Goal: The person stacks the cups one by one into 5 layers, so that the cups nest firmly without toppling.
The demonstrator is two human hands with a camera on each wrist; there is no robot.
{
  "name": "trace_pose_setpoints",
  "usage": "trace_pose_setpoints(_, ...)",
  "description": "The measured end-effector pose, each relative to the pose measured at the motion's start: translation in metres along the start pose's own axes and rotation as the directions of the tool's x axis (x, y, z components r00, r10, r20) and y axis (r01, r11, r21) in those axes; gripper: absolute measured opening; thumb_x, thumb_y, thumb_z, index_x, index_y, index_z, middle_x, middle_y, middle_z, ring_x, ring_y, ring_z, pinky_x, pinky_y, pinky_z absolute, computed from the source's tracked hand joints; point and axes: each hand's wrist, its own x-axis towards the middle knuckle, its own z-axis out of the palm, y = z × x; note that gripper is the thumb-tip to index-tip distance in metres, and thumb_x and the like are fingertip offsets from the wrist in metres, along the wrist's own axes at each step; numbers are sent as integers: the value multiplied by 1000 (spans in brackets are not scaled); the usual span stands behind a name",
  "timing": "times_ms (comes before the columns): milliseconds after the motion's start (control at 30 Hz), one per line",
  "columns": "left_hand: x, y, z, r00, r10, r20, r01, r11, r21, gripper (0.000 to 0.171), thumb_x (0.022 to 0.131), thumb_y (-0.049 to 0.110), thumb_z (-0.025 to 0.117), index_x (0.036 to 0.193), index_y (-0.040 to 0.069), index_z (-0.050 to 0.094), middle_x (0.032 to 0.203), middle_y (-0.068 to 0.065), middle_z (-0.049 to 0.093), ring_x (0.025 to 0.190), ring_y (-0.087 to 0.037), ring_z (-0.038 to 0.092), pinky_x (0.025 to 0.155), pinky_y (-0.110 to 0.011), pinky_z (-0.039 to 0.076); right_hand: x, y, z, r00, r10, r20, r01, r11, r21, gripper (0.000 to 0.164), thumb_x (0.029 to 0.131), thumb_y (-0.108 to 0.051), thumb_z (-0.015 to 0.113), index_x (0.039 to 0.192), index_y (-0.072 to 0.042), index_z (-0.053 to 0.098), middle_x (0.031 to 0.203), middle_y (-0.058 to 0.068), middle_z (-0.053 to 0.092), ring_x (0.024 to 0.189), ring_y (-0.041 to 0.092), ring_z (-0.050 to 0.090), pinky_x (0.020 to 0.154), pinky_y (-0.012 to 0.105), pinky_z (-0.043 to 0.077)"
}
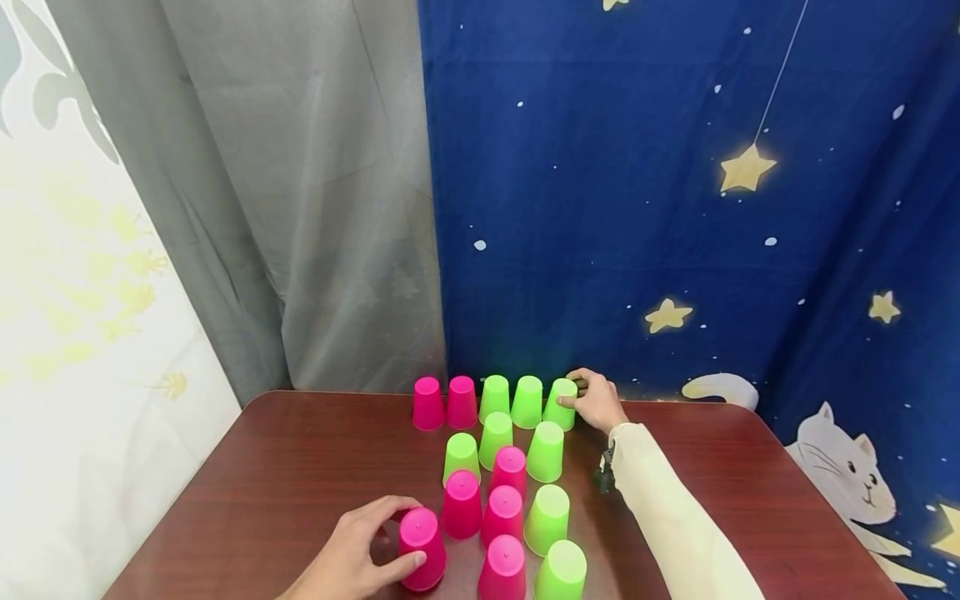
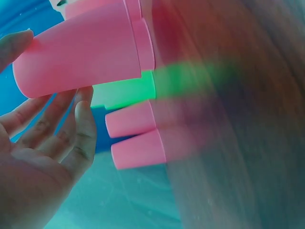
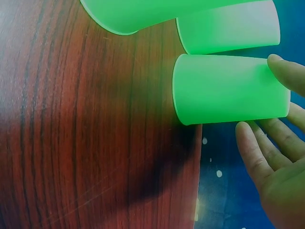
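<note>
Head view: bottom edge cuts front green cup (image 1: pixel 561 573). Left wrist view: tabletop (image 2: pixel 228 157) blurred.

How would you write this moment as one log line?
left hand: grips inverted pink tapered plastic cup | right hand: grips inverted green tapered plastic cup | surface: brown woodgrain table

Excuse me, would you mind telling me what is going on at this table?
Someone has a pink cup in the left grip, at the near left, and a green cup in the right grip, at the right end of the far row. Both are mouth down. The other cups, also pink and green, stand upside down on the brown table. Whether the held pink cup touches it is hard to tell.
</note>
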Motion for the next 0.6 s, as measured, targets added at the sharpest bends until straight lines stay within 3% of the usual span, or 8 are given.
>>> trace_pose_setpoints(200,1,-6,-6,985,96,-143,-81,991,107,41,82,35,83,118,30,63,104,19,66,82,6,56,68,-19,53,-2,0,-1,1000,5,8,-5,1000,-1,49,83,-19,82,125,-1,62,117,20,70,105,32,69,92,45,58)
trace_pose_setpoints(600,17,-22,-22,984,-10,-178,31,993,117,42,80,34,84,118,33,65,97,25,67,78,1,59,67,-19,53,-9,1,-12,999,-12,32,11,999,31,58,83,-22,82,131,1,59,122,23,68,112,39,68,94,47,58)
